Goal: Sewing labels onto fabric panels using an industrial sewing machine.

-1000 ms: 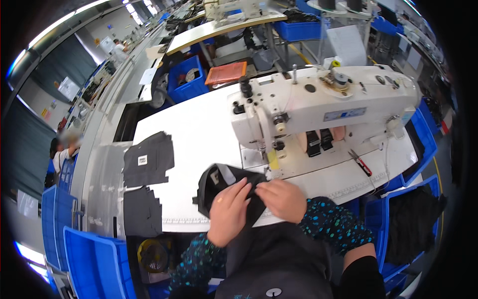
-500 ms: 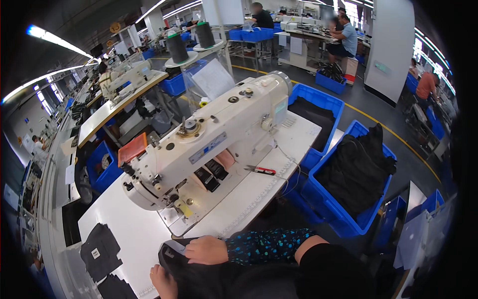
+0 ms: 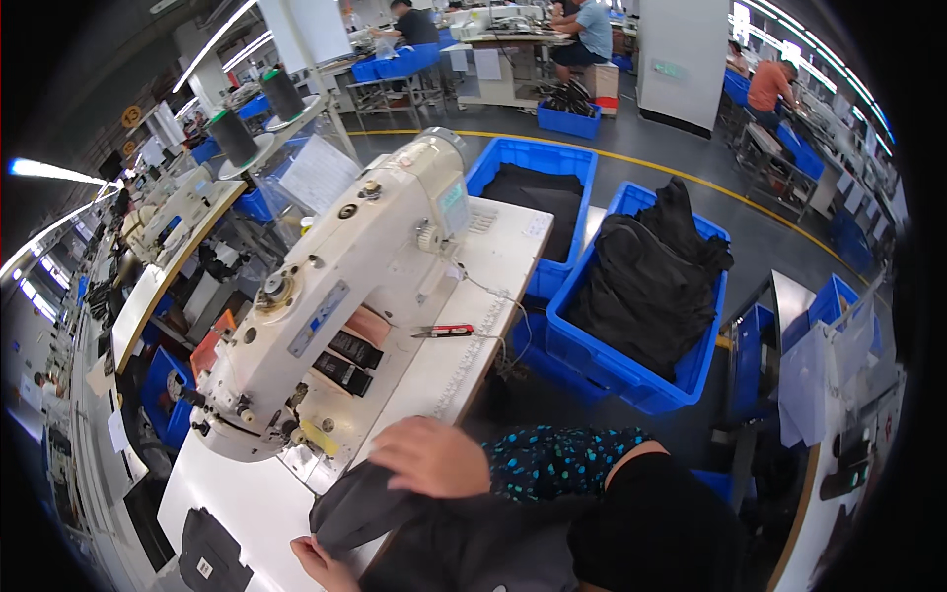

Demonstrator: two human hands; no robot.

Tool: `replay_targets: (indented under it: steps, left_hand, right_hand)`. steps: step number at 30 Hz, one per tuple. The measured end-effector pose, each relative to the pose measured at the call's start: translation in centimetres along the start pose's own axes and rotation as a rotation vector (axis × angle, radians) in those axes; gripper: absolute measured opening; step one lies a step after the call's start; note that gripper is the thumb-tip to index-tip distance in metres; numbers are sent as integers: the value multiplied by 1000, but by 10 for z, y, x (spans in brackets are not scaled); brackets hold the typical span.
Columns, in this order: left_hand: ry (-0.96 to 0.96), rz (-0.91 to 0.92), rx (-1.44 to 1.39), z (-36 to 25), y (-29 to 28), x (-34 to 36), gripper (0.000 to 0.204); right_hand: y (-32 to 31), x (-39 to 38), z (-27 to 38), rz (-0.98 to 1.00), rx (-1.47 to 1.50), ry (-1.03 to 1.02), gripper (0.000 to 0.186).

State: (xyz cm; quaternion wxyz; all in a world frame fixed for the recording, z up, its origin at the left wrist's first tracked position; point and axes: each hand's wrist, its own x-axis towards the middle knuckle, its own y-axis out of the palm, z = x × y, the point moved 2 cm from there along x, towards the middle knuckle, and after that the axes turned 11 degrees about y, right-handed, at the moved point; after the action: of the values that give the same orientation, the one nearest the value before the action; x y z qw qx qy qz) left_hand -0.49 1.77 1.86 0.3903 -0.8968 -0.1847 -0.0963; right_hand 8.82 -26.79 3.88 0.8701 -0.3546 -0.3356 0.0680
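The left hand (image 3: 324, 564) pinches an edge of the dark cloth (image 3: 360, 508) in its fingers, while the blurred right hand (image 3: 434, 459) lies over the cloth's far part, gripping or merely resting, one cannot tell. The cloth spans the space between both hands' fingers at the near edge of the tabletop (image 3: 237, 488), the sewing machine (image 3: 326, 286) beyond them. Should the left pinch loosen, the cloth's weight could drag it off that edge or skew its folds.

Grey floor (image 3: 779, 255), curved yellow line (image 3: 681, 178) across it — white pillar (image 3: 681, 64) behind, bright strip light (image 3: 54, 172) at upper left
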Motion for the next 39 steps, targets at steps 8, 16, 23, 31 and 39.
replay_targets:
  steps: [8, 16, 23, 31, 39]
  left_hand:
    - [-75, 32, -126, 1, 6, 2, 28]
    - [-54, -11, -273, 2, 16, 8, 13]
    - [-40, -102, -165, 1, 15, 9, 14]
    - [83, -190, 124, 35, -50, 21, 16]
    - [-247, -186, 729, 158, -138, 73, 20]
  right_hand:
    - [36, -27, 8, 184, -270, -227, 31]
    - [-191, -57, -65, -270, -932, 387, 40]
    - [-285, -186, -254, 104, -987, 1247, 73]
    - [-313, -165, -294, 4, -1028, 1124, 59]
    - [-165, -60, -187, -65, -725, 310, 26]
